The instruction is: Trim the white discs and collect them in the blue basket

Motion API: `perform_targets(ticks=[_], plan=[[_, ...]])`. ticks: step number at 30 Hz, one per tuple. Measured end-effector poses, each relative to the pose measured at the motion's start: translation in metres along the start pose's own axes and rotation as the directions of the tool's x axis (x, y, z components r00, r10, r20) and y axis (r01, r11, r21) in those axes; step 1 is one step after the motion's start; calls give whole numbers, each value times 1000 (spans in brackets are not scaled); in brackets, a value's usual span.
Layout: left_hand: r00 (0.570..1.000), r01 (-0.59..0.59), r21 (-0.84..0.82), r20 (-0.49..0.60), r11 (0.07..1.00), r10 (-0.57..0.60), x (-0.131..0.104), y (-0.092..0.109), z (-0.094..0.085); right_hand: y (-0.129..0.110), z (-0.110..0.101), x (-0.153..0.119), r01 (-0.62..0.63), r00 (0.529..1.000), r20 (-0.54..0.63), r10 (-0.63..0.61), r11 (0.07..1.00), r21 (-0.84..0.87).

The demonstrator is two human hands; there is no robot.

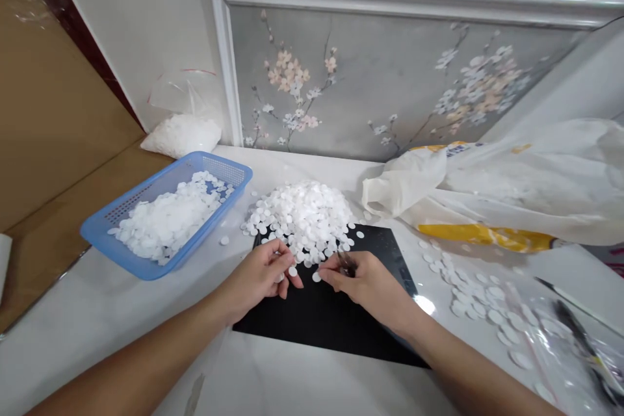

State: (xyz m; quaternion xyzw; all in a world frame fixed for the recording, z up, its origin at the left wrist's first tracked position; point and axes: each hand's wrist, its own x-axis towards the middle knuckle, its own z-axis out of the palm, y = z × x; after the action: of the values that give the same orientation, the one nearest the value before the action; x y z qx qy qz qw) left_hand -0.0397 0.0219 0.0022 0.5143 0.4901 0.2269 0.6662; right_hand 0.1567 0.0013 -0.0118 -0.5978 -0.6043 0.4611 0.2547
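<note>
A heap of small white round discs [307, 214] lies at the back of a black mat [331, 325], partly spilling onto the white table. My left hand [266, 270] is over the mat's left side, its thumb and finger closed on a white disc [292, 271]. Level with it on the right, my right hand [363, 279] is pinched at the edge of another white disc [316, 277]. A dark, thin object [347, 265] shows among the right fingers, too unclear to name. The two hands are a short gap apart, just in front of the heap.
To the left stands a blue basket [131, 266] with many discs, and behind it a clear bag [182, 133] of white pieces. A large white-and-yellow sack [487, 234] lies at right. Loose discs [478, 296], plastic bags and a black-handled tool [578, 331] lie near the right edge.
</note>
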Motion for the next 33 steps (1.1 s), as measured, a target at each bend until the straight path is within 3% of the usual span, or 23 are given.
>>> perform_targets(ticks=[2, 4, 9, 11, 15, 17, 19, 23, 29, 31, 33], plan=[[1000, -8, -1, 7, 1000, 8, 1, 1, 0, -1, 0, 0, -124, 991, 71, 113, 978, 168], [1000, -21, 1, 14, 1000, 21, 3, 1, 1, -1, -1, 0, -171, 983, 112, 144, 943, 285], [999, -31, -4, -23, 1000, 30, 3, 2, 0, 0, -12, 0, -123, 990, 129, 60, 813, 570], [998, -39, -2, -50, 999, 39, 3, 4, -2, 2, -20, 2, -100, 994, 102, 48, 792, 602], [990, -61, 68, -124, 996, 69, 2, 10, -9, 9, -31, 7, 5, 1000, 1, -6, 911, 412], [980, -125, 222, -124, 967, 155, 2, 10, -11, 11, -33, 8, 87, 995, -63, -76, 976, 200], [968, -168, 452, -92, 876, 233, 1, 9, -12, 11, -30, 8, 144, 985, -87, -149, 988, -54], [958, -120, 753, -83, 647, 275, -1, 6, -9, 12, -16, 4, 248, 957, -47, -288, 889, -384], [936, -196, 836, 3, 513, 353, -4, 5, -8, 18, -2, 7, 392, 873, 26, -487, 670, -631], [932, -212, 857, 32, 470, 362, -3, 4, -8, 18, -2, 9, 399, 861, 5, -508, 670, -626], [924, -244, 871, 75, 427, 375, -2, 3, -7, 16, -3, 9, 378, 868, -60, -494, 733, -566]])
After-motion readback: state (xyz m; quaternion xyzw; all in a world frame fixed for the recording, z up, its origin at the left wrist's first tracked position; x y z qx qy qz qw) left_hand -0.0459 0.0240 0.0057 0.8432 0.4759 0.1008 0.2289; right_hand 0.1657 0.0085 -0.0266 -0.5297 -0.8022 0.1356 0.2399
